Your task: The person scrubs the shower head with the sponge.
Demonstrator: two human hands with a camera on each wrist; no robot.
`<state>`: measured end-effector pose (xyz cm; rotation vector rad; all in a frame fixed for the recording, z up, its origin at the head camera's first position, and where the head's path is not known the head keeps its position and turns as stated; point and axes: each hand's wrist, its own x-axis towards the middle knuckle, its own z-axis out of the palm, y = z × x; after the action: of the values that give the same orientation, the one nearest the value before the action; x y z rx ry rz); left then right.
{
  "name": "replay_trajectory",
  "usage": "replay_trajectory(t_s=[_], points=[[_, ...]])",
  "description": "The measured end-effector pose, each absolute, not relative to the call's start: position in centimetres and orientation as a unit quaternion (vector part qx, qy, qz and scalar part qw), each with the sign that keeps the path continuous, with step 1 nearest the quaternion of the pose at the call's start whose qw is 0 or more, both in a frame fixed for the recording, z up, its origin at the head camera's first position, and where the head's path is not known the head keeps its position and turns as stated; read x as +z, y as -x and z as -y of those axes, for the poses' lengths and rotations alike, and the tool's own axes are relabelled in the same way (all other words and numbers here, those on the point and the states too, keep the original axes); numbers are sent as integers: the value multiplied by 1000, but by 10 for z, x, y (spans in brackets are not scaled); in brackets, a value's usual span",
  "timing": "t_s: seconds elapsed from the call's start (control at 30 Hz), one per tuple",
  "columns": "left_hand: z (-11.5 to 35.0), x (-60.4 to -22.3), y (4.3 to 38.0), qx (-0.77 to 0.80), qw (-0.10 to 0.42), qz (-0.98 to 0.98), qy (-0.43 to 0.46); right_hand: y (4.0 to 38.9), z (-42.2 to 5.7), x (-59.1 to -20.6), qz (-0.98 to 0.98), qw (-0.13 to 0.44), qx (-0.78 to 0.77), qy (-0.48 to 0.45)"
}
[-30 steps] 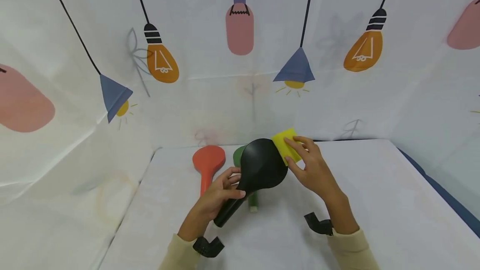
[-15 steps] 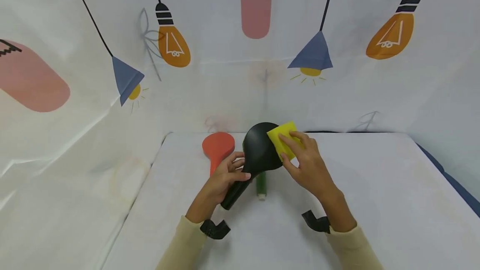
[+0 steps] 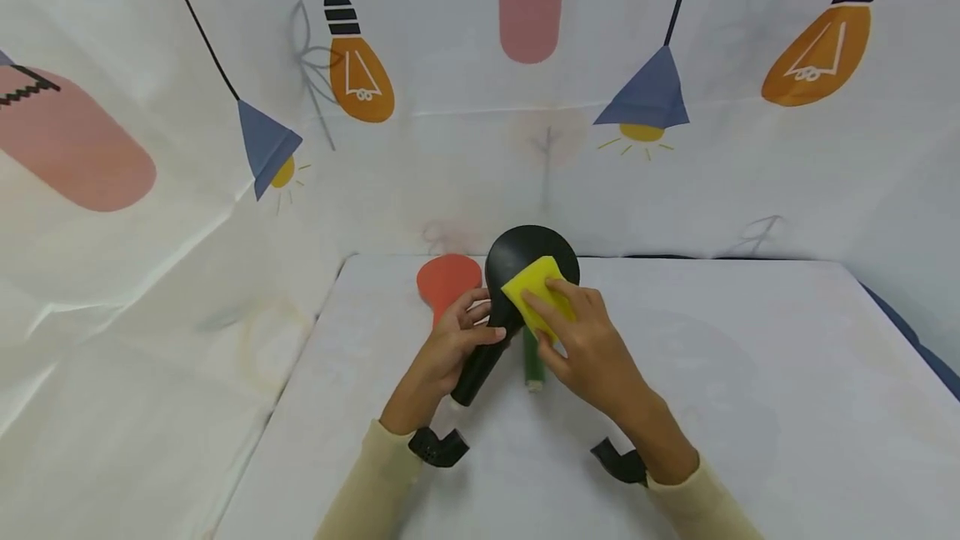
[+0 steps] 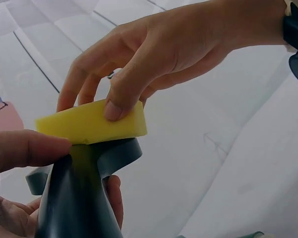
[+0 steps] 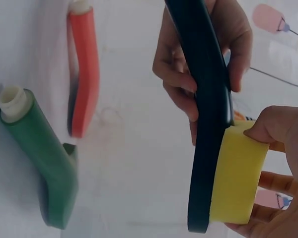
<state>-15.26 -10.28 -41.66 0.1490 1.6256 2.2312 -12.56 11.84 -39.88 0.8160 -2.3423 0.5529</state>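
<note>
A black hand shower head (image 3: 525,247) with a round head is held up by its neck in my left hand (image 3: 448,348), thumb on top and fingers behind. My right hand (image 3: 588,348) pinches a yellow sponge (image 3: 534,290) between thumb and fingertips. In the head view the sponge overlaps the lower part of the round head. From the right wrist view, the sponge (image 5: 238,173) lies flat against the broad side of the black shower head (image 5: 201,163). The left wrist view shows the sponge (image 4: 89,124) right by my left thumb (image 4: 35,148).
Behind my left hand lies a red shower head (image 3: 448,277) on the white table (image 3: 720,373). A green shower head (image 5: 49,168) with a white threaded end lies beyond the black one, mostly hidden in the head view. A white printed sheet (image 3: 450,165) stands at the table's back edge.
The sponge in my right hand has moved left and down, from the right rim of the black shower head onto its lower face. My left hand keeps its grip. The head view has tilted downward.
</note>
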Motion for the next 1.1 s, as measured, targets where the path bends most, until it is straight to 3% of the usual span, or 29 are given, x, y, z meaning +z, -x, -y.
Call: replay_trajectory(t_s=[0.3,0.63,0.73,0.83,0.93,1.1], points=[[94,-409,156,800,183,-567,-68,119,-126,-390,875,283,221,-325],[100,-408,161,850,177,-488,-86,116,-148,-378,816,119,288,-487],[101,-407,161,855,168,-481,-95,112,-156,-371,793,55,319,-516],[103,-408,159,853,169,-484,-93,108,-163,-364,782,28,348,-517],[104,-410,155,845,182,-496,-86,109,-173,-360,788,59,371,-489],[105,-414,148,822,196,-527,-87,124,-195,-361,824,180,380,-381]])
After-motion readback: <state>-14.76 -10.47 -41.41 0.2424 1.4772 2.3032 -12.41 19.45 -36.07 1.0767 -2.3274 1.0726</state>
